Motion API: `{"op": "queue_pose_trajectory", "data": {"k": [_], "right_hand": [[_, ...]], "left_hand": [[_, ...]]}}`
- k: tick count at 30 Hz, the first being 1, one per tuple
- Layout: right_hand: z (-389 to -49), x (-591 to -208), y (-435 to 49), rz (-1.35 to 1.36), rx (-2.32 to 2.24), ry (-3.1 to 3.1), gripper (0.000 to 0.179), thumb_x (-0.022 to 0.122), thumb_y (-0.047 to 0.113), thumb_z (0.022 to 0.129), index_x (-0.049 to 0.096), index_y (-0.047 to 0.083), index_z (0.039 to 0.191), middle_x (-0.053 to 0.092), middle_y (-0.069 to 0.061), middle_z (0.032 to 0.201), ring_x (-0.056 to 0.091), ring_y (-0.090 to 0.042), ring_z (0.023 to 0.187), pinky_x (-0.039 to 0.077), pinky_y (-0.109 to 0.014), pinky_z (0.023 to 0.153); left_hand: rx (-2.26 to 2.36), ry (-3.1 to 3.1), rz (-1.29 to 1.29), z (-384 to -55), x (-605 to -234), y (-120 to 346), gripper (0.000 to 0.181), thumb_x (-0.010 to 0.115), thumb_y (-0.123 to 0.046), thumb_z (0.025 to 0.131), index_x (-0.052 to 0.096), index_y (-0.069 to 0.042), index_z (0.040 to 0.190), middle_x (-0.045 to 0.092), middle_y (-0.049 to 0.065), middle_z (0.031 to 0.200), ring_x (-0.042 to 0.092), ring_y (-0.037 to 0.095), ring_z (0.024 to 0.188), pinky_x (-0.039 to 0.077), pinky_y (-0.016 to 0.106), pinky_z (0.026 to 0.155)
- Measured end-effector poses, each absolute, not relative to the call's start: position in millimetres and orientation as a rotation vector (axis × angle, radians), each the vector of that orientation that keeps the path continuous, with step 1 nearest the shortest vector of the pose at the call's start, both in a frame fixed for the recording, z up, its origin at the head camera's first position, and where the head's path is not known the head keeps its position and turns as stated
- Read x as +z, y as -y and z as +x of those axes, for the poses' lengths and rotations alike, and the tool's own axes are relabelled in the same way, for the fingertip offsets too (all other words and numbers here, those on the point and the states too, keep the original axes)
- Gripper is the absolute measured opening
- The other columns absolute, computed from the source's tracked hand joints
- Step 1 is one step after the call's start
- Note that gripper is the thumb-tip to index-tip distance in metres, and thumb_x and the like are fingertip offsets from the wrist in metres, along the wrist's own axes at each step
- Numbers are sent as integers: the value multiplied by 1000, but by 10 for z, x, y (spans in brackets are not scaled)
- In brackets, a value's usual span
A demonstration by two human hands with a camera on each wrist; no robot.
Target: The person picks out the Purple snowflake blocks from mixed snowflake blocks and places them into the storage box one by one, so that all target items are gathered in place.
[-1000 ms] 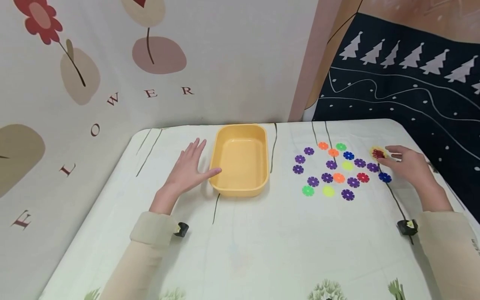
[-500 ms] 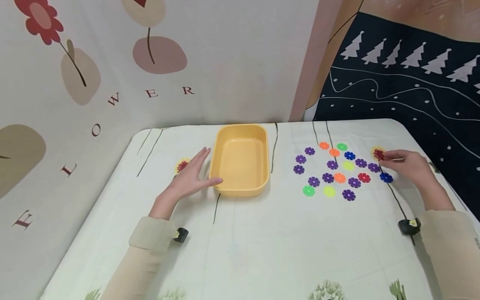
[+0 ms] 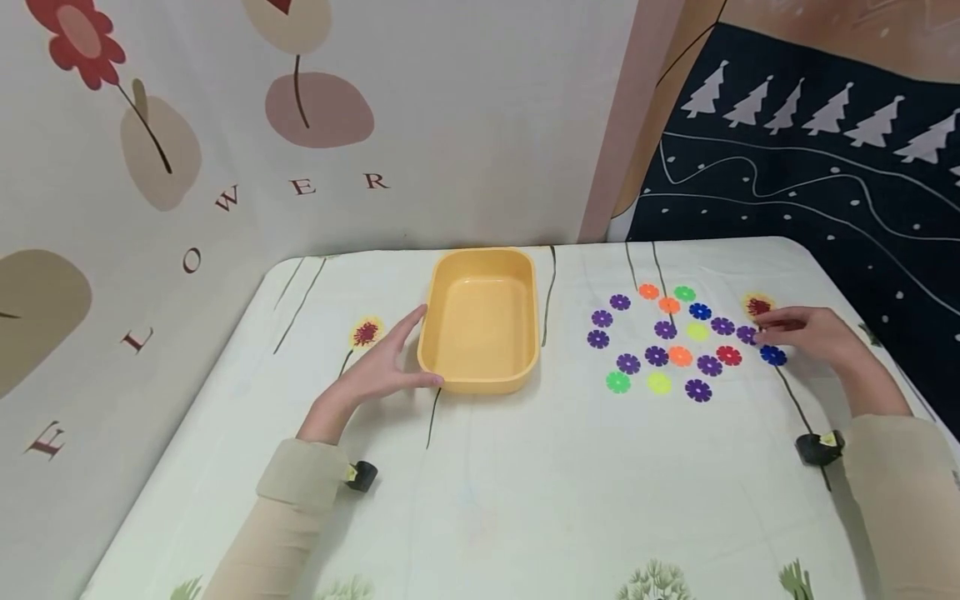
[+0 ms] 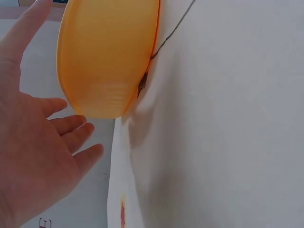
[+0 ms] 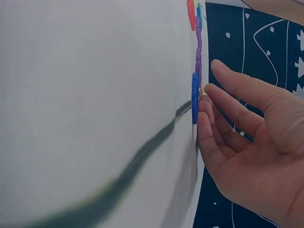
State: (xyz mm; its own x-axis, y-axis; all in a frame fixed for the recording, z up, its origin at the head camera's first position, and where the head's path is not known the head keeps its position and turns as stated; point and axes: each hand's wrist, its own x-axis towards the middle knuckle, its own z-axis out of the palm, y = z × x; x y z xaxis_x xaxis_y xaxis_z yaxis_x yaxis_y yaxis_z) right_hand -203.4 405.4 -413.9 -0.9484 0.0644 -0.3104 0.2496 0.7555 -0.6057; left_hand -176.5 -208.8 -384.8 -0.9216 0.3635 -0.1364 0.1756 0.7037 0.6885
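Observation:
A yellow rectangular tub [image 3: 480,383] stands on the table. My left hand [image 3: 377,369] is at its left side, thumb near the front left corner and forefinger by the left wall. In the left wrist view the fingers [image 4: 76,135] lie loosely beside the outside of the tub [image 4: 107,57]; firm contact cannot be told. My right hand [image 3: 810,337] is low at the right end of a scatter of notched plastic discs. Its fingertips are by a purple disc [image 3: 746,334] and just above a blue disc [image 3: 773,356]. In the right wrist view the thumb stands apart from the fingers [image 5: 205,135].
Several more discs lie flat: purple [image 3: 698,390], orange [image 3: 680,357], green [image 3: 618,382], yellow [image 3: 659,382] and a red disc [image 3: 728,356]. The white tablecloth [image 3: 525,483] has printed flowers. A pale wall hanging [image 3: 480,125] and a dark tree-patterned cloth [image 3: 795,167] border the table.
My left hand has lowered and drawn in against the tub's left side, uncovering a printed flower. My right hand has come slightly nearer, down to the purple and blue discs.

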Motion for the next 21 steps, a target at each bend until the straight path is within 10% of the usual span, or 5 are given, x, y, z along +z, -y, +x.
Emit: {"op": "queue_pose_trajectory", "data": {"k": [12, 21], "right_hand": [[-2070, -4089, -4016, 150, -869, -2700, 61, 68, 33, 95, 52, -10, 134, 43, -33, 127, 39, -43, 108, 44, -37, 84], [-2067, -4113, -4035, 163, -919, -2720, 51, 63, 29, 98, 52, -11, 128, 51, -31, 119, 42, -42, 107, 44, -39, 85]], "left_hand": [[1067, -2634, 438, -1754, -3929, 2092, 120, 87, -43, 74, 8, -22, 162, 13, 5, 169, 15, 35, 155, 22, 63, 122], [1127, -2585, 444, -1751, -3903, 2061, 115, 82, -44, 79, 6, -22, 162, 12, 4, 169, 21, 35, 154, 23, 56, 124]]}}
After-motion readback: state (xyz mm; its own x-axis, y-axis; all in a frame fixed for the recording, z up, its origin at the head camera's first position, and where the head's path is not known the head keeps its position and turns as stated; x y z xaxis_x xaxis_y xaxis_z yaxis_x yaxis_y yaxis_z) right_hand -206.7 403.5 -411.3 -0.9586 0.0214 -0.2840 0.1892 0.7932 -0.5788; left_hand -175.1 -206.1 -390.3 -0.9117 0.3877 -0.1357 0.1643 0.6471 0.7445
